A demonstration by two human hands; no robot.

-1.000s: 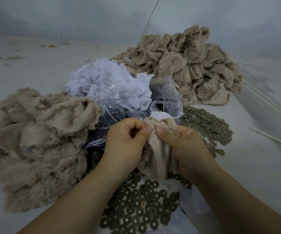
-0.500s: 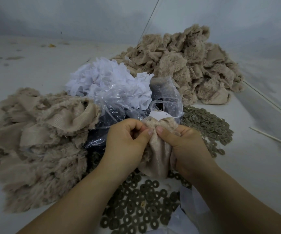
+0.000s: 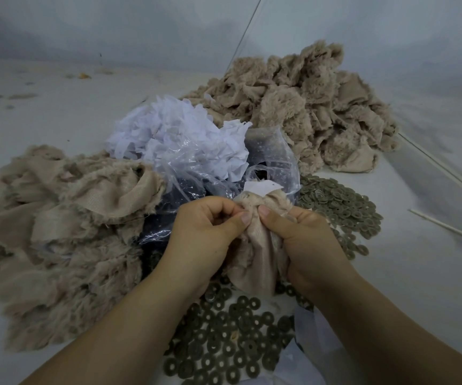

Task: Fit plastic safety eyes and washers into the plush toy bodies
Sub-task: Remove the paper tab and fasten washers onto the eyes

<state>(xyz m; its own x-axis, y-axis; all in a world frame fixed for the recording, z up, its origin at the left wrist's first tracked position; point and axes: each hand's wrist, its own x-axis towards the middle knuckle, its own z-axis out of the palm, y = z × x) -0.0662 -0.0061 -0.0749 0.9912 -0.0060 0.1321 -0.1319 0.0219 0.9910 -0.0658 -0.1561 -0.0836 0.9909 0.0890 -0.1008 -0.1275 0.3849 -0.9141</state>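
While washers (image 3: 225, 340) lie below, left hand (image 3: 206, 234), right hand (image 3: 302, 240), both pinching plush body (image 3: 257, 262).

Beige plush body (image 3: 255, 262) bunched upright above scattered olive washers (image 3: 224, 343).

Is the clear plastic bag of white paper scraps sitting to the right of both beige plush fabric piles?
No, the clear plastic bag of white paper scraps sits between the left beige plush fabric pile and the far right beige plush pile.

Beige plush bodies (image 3: 66, 226), olive-grey ring washers (image 3: 224, 343), white scraps (image 3: 180, 134), a clear bag (image 3: 274, 162), pale grey worktop (image 3: 418, 273).
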